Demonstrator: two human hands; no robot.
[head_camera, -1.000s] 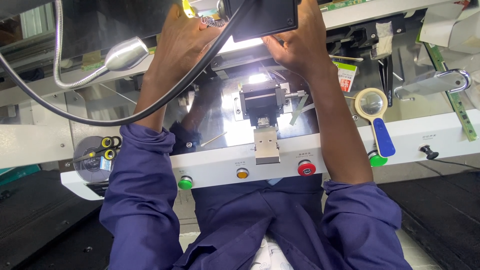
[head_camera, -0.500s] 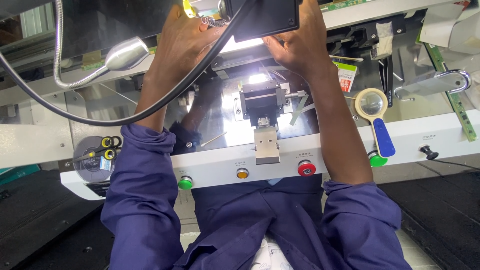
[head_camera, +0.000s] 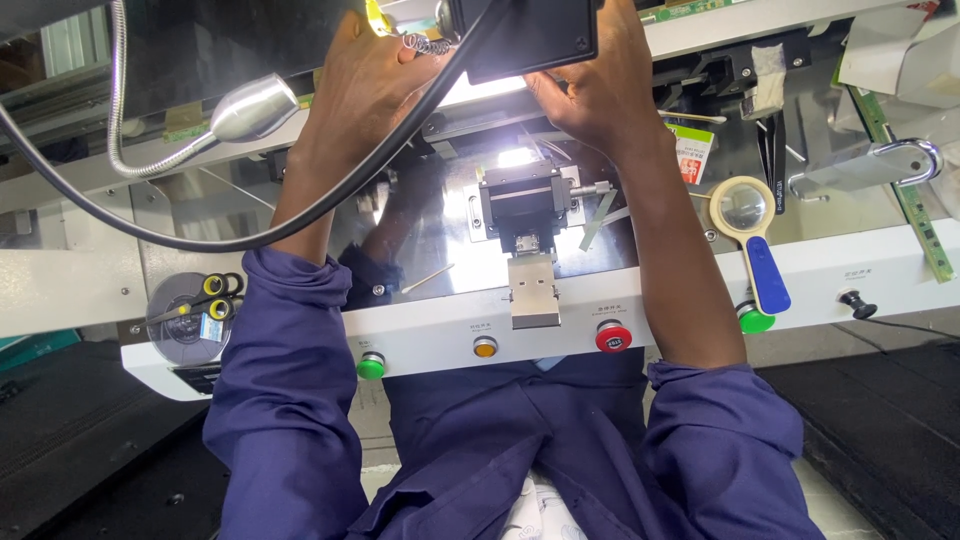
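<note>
We find both hands at top centre of the frame: left hand (head_camera: 365, 80) and right hand (head_camera: 595, 85) curl closed around the black module (head_camera: 525, 35). We judge it rigid, moderately heavy; hold by its side edges.

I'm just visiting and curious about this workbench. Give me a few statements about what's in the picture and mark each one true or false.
1. Both hands, the left hand and the right hand, are on the black box at the top. True.
2. The magnifying glass has a red handle. False: its handle is blue.
3. A red button sits on the white front panel. True.
4. The gooseneck lamp lies by the right hand. False: it is beside the left arm.
5. The person wears short sleeves. False: long purple sleeves.
</note>
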